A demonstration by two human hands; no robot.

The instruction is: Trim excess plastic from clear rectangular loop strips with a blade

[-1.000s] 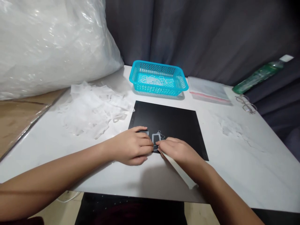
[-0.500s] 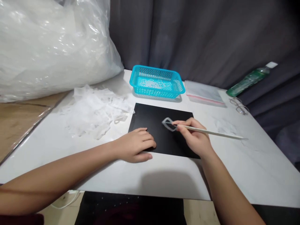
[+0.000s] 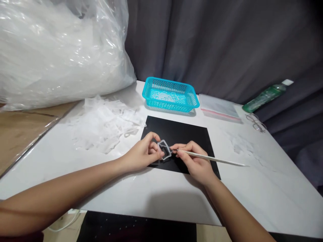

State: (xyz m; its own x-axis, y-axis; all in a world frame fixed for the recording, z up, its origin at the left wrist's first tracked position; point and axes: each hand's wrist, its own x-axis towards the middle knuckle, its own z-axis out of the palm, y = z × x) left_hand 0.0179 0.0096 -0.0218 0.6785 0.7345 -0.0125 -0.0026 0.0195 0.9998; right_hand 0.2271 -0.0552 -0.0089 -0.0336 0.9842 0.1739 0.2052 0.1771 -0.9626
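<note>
A small translucent frame-shaped plastic piece (image 3: pixel 162 144) is raised over a black mat (image 3: pixel 181 129). My left hand (image 3: pixel 148 151) pinches its left side between thumb and fingers. In my right hand (image 3: pixel 195 161) is a long thin white pen-like tool (image 3: pixel 217 158), held like a pen. The tool's dark tip points left, at the right edge of the piece; whether it touches is too small to tell. My right fingertips are close beside that same edge.
Left of the mat lies a heap of white translucent pieces (image 3: pixel 101 124). Behind it is a large clear plastic bag (image 3: pixel 63 60). A blue basket (image 3: pixel 171 107), a zip bag (image 3: pixel 219 109), a green bottle (image 3: pixel 264 97) and glasses (image 3: pixel 256 122) stand further back. Thin scraps (image 3: pixel 242 144) lie right.
My right hand has moved left and down with the tool and the frame-shaped piece. My left hand has lifted from lying flat on the mat and taken hold of the piece.
</note>
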